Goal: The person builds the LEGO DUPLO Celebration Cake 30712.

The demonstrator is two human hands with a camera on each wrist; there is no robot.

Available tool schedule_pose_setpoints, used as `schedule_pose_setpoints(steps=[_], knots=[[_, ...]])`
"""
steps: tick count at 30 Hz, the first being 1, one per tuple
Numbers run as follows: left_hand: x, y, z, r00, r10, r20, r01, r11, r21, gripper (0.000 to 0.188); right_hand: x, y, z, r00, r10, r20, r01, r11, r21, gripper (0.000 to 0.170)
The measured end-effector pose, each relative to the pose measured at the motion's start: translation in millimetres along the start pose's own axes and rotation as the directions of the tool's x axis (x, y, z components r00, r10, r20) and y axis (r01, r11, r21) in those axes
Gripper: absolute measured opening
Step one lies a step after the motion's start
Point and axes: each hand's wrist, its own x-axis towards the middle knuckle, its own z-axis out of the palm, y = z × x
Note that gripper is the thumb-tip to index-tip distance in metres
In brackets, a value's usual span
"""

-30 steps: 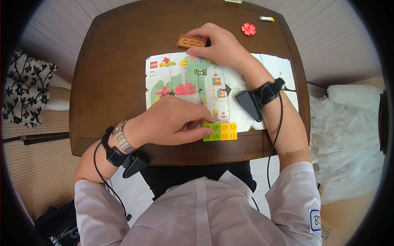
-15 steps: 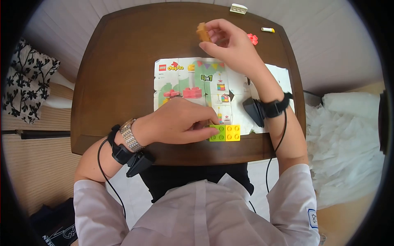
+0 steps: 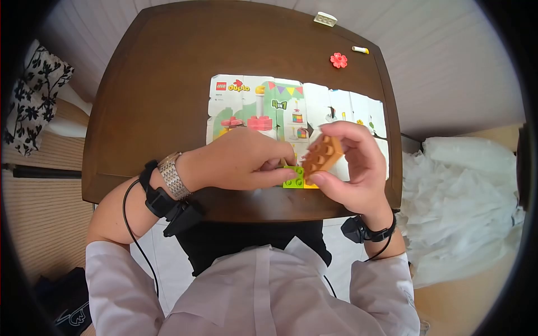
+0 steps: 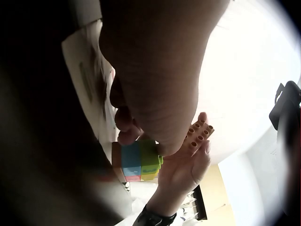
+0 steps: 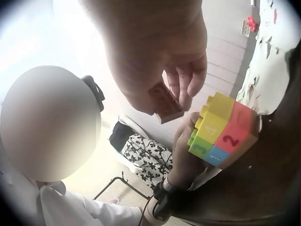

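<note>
A stack of toy bricks [image 5: 225,126] stands on the table near the front edge. Green and yellow bricks top it, blue and red ones sit below, and a brown layer is at the bottom. My left hand [image 3: 238,161] grips the green side [image 3: 292,179] between thumb and fingers. Between the thumb and fingers of my right hand [image 3: 363,168] is a flat orange-brown brick [image 3: 324,154] with studs, held tilted. It is just above the stack and overlaps the yellow brick in the head view; the right wrist view shows a gap between them.
A creased printed instruction sheet [image 3: 242,92] lies under and behind my hands on the dark table [image 3: 151,101]. Toward the far right are a pink flower piece [image 3: 338,60], a small white-and-yellow piece [image 3: 360,50] and a white brick [image 3: 325,19].
My right hand has lifted the orange-brown brick from the far part of the table and brought it near to the stack, turning it on the way. My left hand has stayed at the stack.
</note>
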Motion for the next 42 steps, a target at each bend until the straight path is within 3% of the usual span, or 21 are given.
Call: schedule_pose_setpoints(steps=[1,8,15,22,24,28,31,33,34,36,39,42], knots=[[0.1,0.3,-0.3,1.000,-0.001,0.006,0.001,1.000,-0.003,0.019,-5.1,1.2,-1.2,0.998,-0.053,-0.038,0.053,0.999,-0.011,0.061],[1.9,-1.3,-2.4,0.999,0.009,0.044,-0.010,1.000,0.009,0.016,-22.5,19.1,3.3,0.999,0.002,-0.048,-0.009,0.990,-0.138,0.059],[1.0,-3.4,-0.3,0.999,0.024,0.024,-0.024,1.000,0.001,0.016,-37.6,25.8,0.1,0.992,0.015,-0.122,-0.032,0.990,-0.136,0.049],[1.1,-4.1,-0.2,0.998,0.063,0.003,-0.063,0.997,0.041,0.017,-49.8,41.0,-7.3,0.998,0.029,-0.056,-0.035,0.994,-0.105,0.042],[1.4,2.3,-3.2,0.999,-0.028,-0.022,0.029,0.999,0.036,0.018,-49.0,39.7,-9.5,0.995,0.095,0.008,-0.094,0.993,-0.067,0.039],[0.9,3.1,-8.9,0.997,-0.072,0.027,0.071,0.997,0.022,0.019,-49.0,45.6,-9.0,0.999,0.051,-0.014,-0.052,0.996,-0.072,0.037],[-0.2,0.9,-8.3,0.999,-0.032,-0.023,0.031,0.999,-0.044,0.021,-55.6,52.2,-10.9,0.994,0.085,-0.075,-0.079,0.994,0.082,0.038],[0.2,-5.9,-6.1,0.991,-0.034,-0.128,0.002,0.971,-0.238,0.029,-57.1,50.8,-10.8,0.956,0.188,-0.225,-0.142,0.968,0.208,0.036],[0.1,-8.3,-6.3,0.991,-0.036,-0.130,0.004,0.972,-0.235,0.029,-57.0,51.9,-11.7,0.957,0.186,-0.224,-0.139,0.968,0.210,0.036],[0.3,-11.5,-8.1,0.941,-0.094,-0.324,-0.042,0.920,-0.390,0.047,-56.4,55.5,-12.8,0.928,0.240,-0.285,-0.204,0.967,0.151,0.036],[5.1,-13.4,-20.5,0.877,-0.135,-0.461,-0.060,0.921,-0.385,0.059,-53.7,57.6,-8.6,0.908,0.272,-0.317,-0.246,0.962,0.121,0.035],[8.4,-21.7,-26.8,0.830,-0.236,-0.506,-0.019,0.894,-0.448,0.059,-53.1,57.3,-5.2,0.912,0.247,-0.328,-0.256,0.967,0.019,0.033]])
